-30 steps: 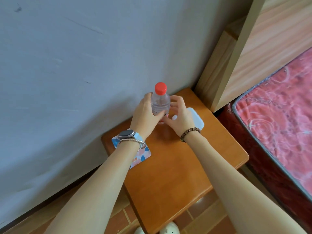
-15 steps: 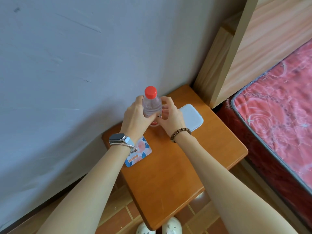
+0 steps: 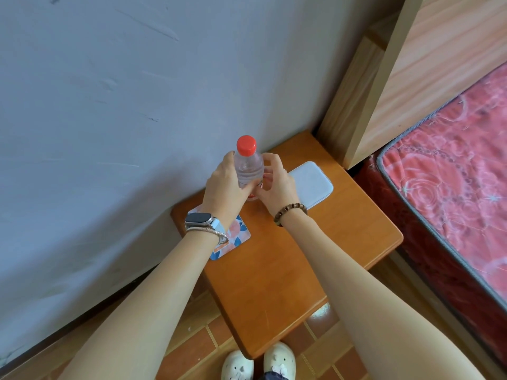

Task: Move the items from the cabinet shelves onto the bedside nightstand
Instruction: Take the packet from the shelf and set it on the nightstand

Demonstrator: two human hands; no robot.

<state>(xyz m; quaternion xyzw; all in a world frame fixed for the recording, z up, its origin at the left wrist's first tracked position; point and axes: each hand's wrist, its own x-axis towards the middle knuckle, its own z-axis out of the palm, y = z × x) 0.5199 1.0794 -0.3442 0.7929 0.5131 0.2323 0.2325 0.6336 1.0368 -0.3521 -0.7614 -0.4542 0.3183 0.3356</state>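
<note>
A clear water bottle [image 3: 248, 165] with a red cap stands upright at the back of the orange wooden nightstand [image 3: 274, 264], close to the wall. My left hand [image 3: 226, 187] is wrapped around the bottle's left side. My right hand [image 3: 275, 185] touches its right side with curled fingers. A white rectangular case [image 3: 312, 183] lies flat on the nightstand to the right of the bottle. A flat patterned pack [image 3: 233, 237] in blue and orange lies at the left, partly under my left wrist.
A grey wall [image 3: 109, 133] runs along the nightstand's back and left. A wooden bed frame [image 3: 384, 91] and a red mattress [image 3: 452, 182] stand to the right. Below are a tiled floor [image 3: 197, 349] and white slippers [image 3: 258, 363].
Both hands and the bottle have stayed together at the back of the nightstand. The camera view shifted slightly, showing more of the white case and my slippers.
</note>
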